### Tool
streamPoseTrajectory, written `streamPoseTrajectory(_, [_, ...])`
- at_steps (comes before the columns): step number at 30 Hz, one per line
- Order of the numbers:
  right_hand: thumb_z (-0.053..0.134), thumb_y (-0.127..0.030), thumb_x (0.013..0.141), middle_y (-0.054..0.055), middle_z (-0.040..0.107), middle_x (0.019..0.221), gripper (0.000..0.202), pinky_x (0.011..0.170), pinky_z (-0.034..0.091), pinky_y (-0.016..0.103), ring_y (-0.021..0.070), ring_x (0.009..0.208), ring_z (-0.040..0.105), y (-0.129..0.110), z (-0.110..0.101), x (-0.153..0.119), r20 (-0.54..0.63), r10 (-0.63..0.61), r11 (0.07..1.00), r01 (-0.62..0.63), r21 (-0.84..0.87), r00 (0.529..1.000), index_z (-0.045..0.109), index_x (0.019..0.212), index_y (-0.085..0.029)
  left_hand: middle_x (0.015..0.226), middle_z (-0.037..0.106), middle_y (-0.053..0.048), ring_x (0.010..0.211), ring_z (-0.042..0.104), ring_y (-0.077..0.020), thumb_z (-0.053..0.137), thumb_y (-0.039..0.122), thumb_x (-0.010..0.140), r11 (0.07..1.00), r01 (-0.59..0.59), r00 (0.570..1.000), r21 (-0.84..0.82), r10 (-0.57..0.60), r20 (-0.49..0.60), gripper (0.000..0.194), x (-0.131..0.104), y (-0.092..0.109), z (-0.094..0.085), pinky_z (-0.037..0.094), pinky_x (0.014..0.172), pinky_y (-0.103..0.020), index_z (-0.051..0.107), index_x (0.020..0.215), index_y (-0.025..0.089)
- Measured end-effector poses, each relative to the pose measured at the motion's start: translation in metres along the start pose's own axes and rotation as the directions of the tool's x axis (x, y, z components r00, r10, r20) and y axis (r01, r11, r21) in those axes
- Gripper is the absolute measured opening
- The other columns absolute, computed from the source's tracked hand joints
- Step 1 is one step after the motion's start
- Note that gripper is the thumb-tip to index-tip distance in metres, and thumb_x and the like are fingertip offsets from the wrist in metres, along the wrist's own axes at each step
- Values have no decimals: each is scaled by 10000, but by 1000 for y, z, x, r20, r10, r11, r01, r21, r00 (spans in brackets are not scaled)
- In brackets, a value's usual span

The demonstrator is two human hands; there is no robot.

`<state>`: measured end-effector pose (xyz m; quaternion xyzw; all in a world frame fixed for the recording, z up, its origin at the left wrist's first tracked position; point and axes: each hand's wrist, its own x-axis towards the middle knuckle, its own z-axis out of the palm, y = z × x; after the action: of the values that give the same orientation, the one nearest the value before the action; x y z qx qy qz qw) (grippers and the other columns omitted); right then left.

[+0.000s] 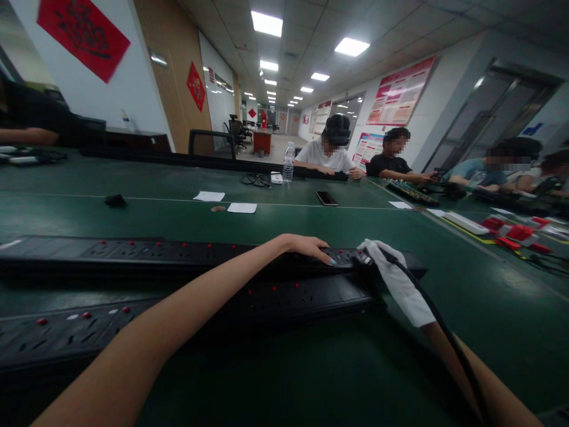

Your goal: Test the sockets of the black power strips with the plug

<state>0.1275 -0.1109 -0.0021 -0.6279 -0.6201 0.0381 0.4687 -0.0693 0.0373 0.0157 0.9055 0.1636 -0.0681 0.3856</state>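
Note:
Two long black power strips lie across the green table, a far strip and a near strip, both with red buttons beside the sockets. My bare left hand rests on the far strip towards its right end, fingers apart, palm down. In a white glove, my right hand grips a black plug at that strip's right part. Whether the plug's pins are in a socket is hidden. A black cable runs from the plug over my right wrist and forearm.
Beyond lie white papers, a phone, a water bottle and a small black object. Red and white parts sit at the right. Several people are seated around the table; one in white is across from me.

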Motion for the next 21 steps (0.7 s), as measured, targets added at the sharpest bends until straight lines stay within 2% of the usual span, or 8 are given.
streamPoseTrajectory(2, [470, -467, 823, 50, 648, 940, 321, 783, 470, 356, 212, 874, 593, -6, 5, -2, 40, -17, 1000, 17, -1, 999, 638, 949, -224, 1274, 494, -62, 1163, 439, -225, 522, 600, 660, 1000, -5, 1000, 3, 5, 3, 725, 0, 0, 0, 331, 934, -288, 440, 1245, 181])
streamPoseTrajectory(5, [511, -446, 804, 52, 636, 1008, 321, 833, 454, 369, 216, 947, 578, -12, 9, -2, -6, -54, 998, 54, -23, 999, 624, 1020, -237, 1267, 500, -57, 1120, 479, -207, 515, 581, 670, 1000, -15, 1000, 1, 15, 8, 692, 1, 0, -1, 357, 906, -275, 443, 1236, 190])
streamPoseTrajectory(8, [521, -439, 802, 34, 642, 879, 353, 730, 477, 326, 188, 809, 601, -18, 12, 0, -56, -43, 999, 41, -34, 998, 575, 1082, -231, 1254, 511, -49, 1101, 495, -202, 519, 570, 670, 1000, -13, 1000, -3, 13, 10, 671, 2, 0, -1, 373, 893, -274, 450, 1224, 199])
streamPoseTrajectory(11, [526, -462, 797, -2, 607, 733, 282, 639, 461, 286, 156, 667, 574, -22, 16, 1, -24, -9, 994, 7, -110, 1000, 572, 953, -232, 1246, 517, -56, 1096, 497, -205, 516, 565, 669, 1000, -11, 1000, -1, 11, 7, 671, 2, 0, -1, 375, 895, -279, 453, 1219, 186])
streamPoseTrajectory(14, [503, -490, 804, -5, 602, 742, 262, 653, 450, 274, 152, 683, 567, -23, 20, 3, -7, -26, 981, 24, -195, 1000, 555, 853, -237, 1262, 503, -77, 1107, 486, -211, 518, 561, 661, 1000, -13, 1000, 6, 13, 0, 698, 2, 0, -1, 367, 907, -284, 446, 1228, 159])
streamPoseTrajectory(18, [450, -488, 833, 20, 627, 802, 281, 665, 441, 275, 163, 728, 578, -22, 21, 9, 79, -126, 934, 146, -327, 989, 581, 865, -242, 1271, 500, -71, 1120, 475, -208, 529, 542, 649, 1000, -17, 1000, 17, 17, -12, 712, 3, 1, -1, 352, 922, -286, 439, 1243, 161])
streamPoseTrajectory(21, [434, -466, 844, 45, 636, 835, 291, 714, 427, 293, 180, 772, 582, -23, 20, 12, 193, -236, 846, 299, -441, 952, 609, 876, -236, 1261, 511, -70, 1103, 487, -214, 524, 554, 649, 1000, -19, 1000, 24, 20, -22, 711, 2, 1, 0, 362, 904, -285, 456, 1235, 158])
